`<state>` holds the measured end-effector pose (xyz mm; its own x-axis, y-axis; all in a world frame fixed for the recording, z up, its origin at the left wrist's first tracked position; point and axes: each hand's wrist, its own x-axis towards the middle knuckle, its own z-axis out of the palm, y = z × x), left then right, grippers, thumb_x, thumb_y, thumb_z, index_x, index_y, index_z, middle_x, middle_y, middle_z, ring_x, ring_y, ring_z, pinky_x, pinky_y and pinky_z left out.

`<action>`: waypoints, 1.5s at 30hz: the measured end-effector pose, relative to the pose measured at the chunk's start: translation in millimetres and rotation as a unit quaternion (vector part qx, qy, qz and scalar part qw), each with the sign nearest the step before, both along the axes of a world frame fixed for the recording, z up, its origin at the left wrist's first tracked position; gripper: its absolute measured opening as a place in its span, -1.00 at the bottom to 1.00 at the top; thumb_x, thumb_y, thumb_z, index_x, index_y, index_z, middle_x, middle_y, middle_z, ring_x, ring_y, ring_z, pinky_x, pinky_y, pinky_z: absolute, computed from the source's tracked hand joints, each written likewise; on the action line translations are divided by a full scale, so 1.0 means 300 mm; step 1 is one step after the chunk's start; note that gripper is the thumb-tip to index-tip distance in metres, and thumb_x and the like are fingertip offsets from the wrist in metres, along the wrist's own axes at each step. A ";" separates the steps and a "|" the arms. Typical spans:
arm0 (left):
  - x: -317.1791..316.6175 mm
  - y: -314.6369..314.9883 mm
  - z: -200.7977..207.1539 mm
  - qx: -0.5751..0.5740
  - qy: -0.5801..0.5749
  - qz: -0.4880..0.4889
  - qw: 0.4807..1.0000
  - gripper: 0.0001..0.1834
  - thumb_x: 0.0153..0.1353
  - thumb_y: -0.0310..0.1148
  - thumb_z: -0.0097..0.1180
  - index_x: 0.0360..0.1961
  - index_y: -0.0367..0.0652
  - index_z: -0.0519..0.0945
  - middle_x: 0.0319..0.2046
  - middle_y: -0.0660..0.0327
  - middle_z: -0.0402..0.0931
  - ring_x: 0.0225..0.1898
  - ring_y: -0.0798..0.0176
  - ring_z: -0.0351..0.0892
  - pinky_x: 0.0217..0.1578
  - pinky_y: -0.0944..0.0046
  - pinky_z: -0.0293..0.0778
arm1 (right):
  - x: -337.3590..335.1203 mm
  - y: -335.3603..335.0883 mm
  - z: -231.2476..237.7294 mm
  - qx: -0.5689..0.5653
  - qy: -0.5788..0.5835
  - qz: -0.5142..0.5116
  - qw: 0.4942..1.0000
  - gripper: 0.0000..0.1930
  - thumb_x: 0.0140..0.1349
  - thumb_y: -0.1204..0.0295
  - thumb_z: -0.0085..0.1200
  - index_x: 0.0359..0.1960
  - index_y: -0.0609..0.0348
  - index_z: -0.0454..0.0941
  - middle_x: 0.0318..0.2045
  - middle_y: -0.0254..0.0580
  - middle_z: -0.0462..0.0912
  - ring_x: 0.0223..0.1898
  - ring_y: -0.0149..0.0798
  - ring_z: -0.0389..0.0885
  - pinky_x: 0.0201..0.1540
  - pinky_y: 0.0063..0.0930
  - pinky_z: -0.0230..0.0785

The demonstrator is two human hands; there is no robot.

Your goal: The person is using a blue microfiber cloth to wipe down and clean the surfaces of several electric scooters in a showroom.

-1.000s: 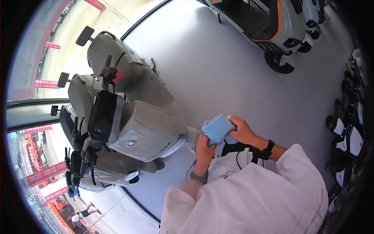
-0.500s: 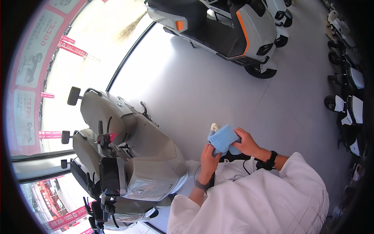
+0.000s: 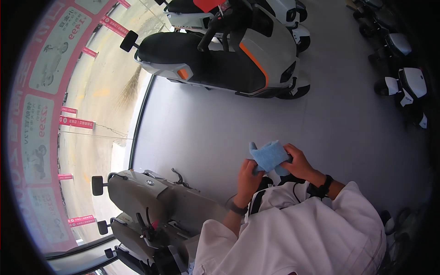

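Note:
A light blue cloth (image 3: 271, 156), bunched and partly folded, is stretched between my two hands in front of my body. My left hand (image 3: 250, 176) pinches its lower left side. My right hand (image 3: 297, 161) grips the right edge, with the thumb on top. One corner of the cloth sticks up at the far left. Some fingertips are hidden beneath the fabric. Below the cloth, dark shapes near my feet show only in part.
A white scooter (image 3: 270, 55) with an orange stripe stands ahead. To my left are parked beige scooters (image 3: 137, 192) with mirrors and levers jutting out. More small scooters (image 3: 412, 85) line the far right. A glass wall with a pink banner (image 3: 59, 59) runs along the left.
My view has moved forward: the orange-striped scooter appears nearer and the beige scooters have shifted lower in view. Both hands still hold the cloth, whose folds have changed.

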<state>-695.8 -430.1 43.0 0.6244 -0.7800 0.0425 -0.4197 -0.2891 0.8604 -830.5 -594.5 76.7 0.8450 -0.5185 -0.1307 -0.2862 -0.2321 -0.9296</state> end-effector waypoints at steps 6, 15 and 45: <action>0.038 -0.328 -0.007 -0.011 -0.007 -0.036 0.999 -0.64 -0.10 -0.53 0.26 -0.21 -0.20 0.46 -0.29 0.01 0.45 -0.27 -0.13 0.51 -0.28 0.06 0.46 | 0.030 -0.321 -0.049 -0.022 -0.054 -0.050 0.997 -0.64 0.01 0.51 0.20 -0.12 0.30 0.45 -0.22 -0.09 0.51 -0.16 -0.14 0.55 -0.05 -0.34 0.37; 0.085 -0.924 0.061 -0.071 -0.053 0.006 0.996 -0.64 -0.10 -0.61 0.25 -0.20 -0.21 0.52 -0.26 0.05 0.46 -0.25 -0.01 0.53 -0.24 0.18 0.46 | 0.091 -0.906 -0.055 -0.002 -0.083 -0.116 0.990 -0.64 0.05 0.54 0.17 -0.07 0.27 0.44 -0.20 -0.08 0.53 -0.13 -0.12 0.56 -0.04 -0.32 0.37; 0.734 -1.765 0.008 0.064 -0.406 0.241 0.879 -0.34 0.01 -0.52 0.15 0.22 -0.06 0.35 0.28 -0.08 0.19 0.33 -0.22 0.12 0.21 -0.33 0.10 | 1.273 -1.708 -0.039 -0.138 -0.311 0.052 0.939 -0.51 0.23 0.53 -0.12 0.24 0.19 0.23 0.24 0.02 0.25 0.30 0.06 0.18 0.31 -0.20 0.07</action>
<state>-475.4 -959.5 45.5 0.6879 -0.4648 0.5574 -0.6832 -0.6739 0.2813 -448.4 -1106.8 65.0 0.7609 -0.3703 0.5329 0.3302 -0.4860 -0.8092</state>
